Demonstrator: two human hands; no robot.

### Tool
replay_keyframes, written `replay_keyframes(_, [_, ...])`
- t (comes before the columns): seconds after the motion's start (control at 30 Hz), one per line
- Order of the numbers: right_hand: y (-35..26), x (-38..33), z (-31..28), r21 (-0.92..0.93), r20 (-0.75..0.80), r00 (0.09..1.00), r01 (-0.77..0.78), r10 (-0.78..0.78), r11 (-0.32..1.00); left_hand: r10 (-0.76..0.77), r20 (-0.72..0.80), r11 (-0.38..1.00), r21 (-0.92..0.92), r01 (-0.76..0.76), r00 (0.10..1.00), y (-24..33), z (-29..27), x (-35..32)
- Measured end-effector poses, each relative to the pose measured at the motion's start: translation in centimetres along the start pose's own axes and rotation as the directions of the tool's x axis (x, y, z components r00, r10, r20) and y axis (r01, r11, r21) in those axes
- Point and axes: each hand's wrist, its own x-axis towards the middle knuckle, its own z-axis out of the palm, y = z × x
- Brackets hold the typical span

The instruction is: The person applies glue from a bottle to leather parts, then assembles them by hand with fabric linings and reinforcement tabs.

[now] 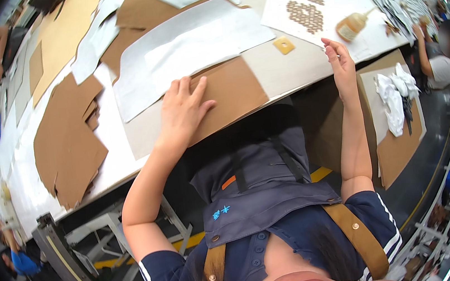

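Observation:
My left hand (183, 109) lies flat with spread fingers on a brown rectangular sheet (238, 91) at the table's near edge. Its fingertips reach the lower edge of a large pale panel (196, 43) with a brown rim, which overlaps the sheet. Raised off to the right, my right hand (342, 64) has loosely bent fingers, and nothing shows in it. Just beyond it, a squat bottle (350, 28) of amber liquid with a thin nozzle lies tilted on the table. Between the hands sits a small yellow square block (283, 45) with a hole.
Brown cut pieces (65, 143) are stacked at the left. Small brown pieces (306, 16) lie in patterned groups on a white board (275, 8). White cloths (394, 97) rest on a lower board at the right. A person (440, 63) stands beyond the table's right end.

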Motion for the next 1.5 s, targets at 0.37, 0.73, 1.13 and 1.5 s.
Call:
replay_keyframes(0.37, [8.6, 7.9, -7.9, 0.807, 0.464, 0.835, -0.261, 0.296, -0.530, -0.260, -0.264, 0.965, -0.030, 0.262, 0.929, -11.4, 1.6, 1.7])
replay_keyframes(0.73, [9.9, 10.3, -6.0, 0.814, 0.356, 0.871, -0.110, 0.340, -0.571, -0.418, -0.219, 0.890, 0.094, 0.445, 0.882, -20.1, 2.6, 1.9])
replay_keyframes(1.13, [9.2, -0.4, -11.5, 0.318, -0.246, 0.916, -0.233, 0.318, 0.919, -0.517, -0.485, 0.844, -0.423, 0.328, 0.705, -19.4, 1.6, 5.4])
replay_keyframes(1.5, [11.0, 2.2, -12.2, -0.033, -0.283, 0.952, -0.129, 0.115, 0.991, -0.466, -0.449, 0.861, -0.032, 0.508, 0.762, -21.8, 3.3, 4.2])
